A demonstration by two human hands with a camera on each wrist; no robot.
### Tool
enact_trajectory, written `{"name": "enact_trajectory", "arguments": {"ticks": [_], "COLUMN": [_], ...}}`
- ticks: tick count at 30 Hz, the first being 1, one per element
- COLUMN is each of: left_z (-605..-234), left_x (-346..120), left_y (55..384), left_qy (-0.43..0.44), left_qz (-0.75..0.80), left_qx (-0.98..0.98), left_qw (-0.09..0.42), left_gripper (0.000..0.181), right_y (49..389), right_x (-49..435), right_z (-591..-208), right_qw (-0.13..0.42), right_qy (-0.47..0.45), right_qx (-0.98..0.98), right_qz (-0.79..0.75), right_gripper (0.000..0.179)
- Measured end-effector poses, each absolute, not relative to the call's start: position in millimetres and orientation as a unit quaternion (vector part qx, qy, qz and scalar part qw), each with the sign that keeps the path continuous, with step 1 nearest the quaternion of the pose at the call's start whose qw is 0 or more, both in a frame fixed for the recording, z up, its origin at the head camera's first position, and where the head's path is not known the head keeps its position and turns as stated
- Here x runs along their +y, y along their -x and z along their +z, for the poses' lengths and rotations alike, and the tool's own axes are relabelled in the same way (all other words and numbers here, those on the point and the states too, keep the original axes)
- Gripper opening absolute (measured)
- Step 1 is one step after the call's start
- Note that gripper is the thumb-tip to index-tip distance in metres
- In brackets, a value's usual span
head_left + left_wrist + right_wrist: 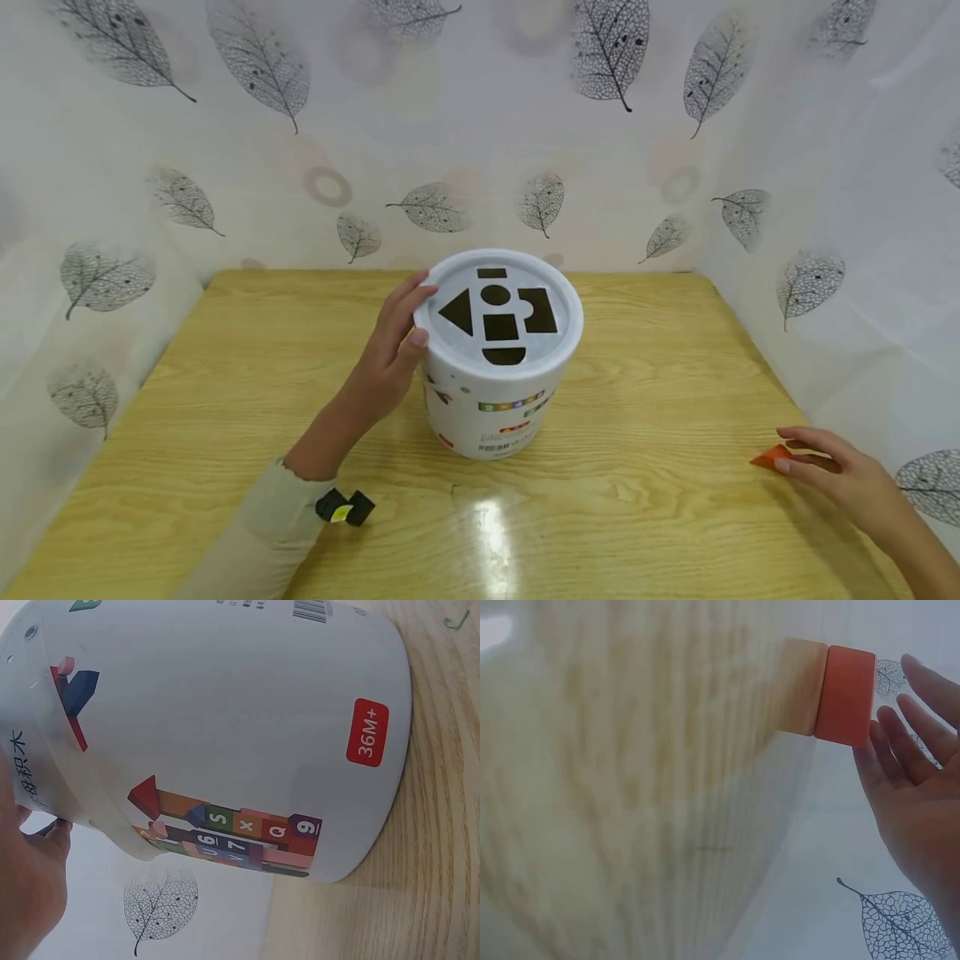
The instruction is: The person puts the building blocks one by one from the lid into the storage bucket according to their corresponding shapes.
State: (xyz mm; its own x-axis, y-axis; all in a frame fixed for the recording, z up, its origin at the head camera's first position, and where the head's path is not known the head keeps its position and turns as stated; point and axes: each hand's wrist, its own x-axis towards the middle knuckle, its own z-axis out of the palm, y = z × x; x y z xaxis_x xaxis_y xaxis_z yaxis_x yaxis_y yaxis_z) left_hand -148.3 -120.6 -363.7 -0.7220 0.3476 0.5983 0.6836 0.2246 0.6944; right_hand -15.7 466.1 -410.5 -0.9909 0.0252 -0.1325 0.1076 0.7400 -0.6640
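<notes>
A white shape-sorter bucket (491,417) stands upright on the table, its lid (457,350) cut with several holes: a triangle, a circle, a square and others. My left hand (386,358) holds the lid's left rim, fingertips over the edge and thumb at the side. Coloured block pictures and a red "36M+" label (367,733) show on the bucket's wall in the left wrist view. At the table's right side, my right hand (843,471) is at an orange triangular block (768,457), with loosely bent fingers. The block's flat orange face (846,696) is right by the fingertips in the right wrist view.
The wooden table (660,500) carries the bucket near its middle. White curtains with a leaf print (480,150) enclose the back and both sides; the right one comes close to my right hand. A dark device (345,507) is at my left wrist.
</notes>
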Motion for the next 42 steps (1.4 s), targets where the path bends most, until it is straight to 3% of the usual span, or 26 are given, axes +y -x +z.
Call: {"name": "enact_trajectory", "arguments": {"ticks": [10, 19, 30, 42], "left_z": [-363.8, -363.7, -364.0, -363.3], "left_x": [-121.1, -119.4, -117.5, -118.7], "left_y": [148.6, 148.3, 148.6, 147.9], "left_qy": [0.340, 0.340, 0.341, 0.339], "left_qz": [-0.527, -0.530, -0.531, -0.533], "left_qx": [-0.760, -0.760, -0.759, -0.758], "left_qw": [0.170, 0.162, 0.158, 0.161], "left_gripper": [0.062, 0.064, 0.062, 0.061], "right_y": [17.4, 27.0, 38.0, 56.3], "right_x": [465.9, 456.3, 440.8, 414.1], "right_z": [-419.0, -413.4, -415.0, -413.2], "right_qw": [0.034, 0.070, 0.066, 0.040], "right_qy": [-0.002, -0.030, -0.044, 0.023], "right_qx": [0.937, 0.956, 0.965, 0.968], "right_qz": [-0.348, -0.284, -0.252, -0.246], "right_gripper": [0.047, 0.053, 0.054, 0.044]}}
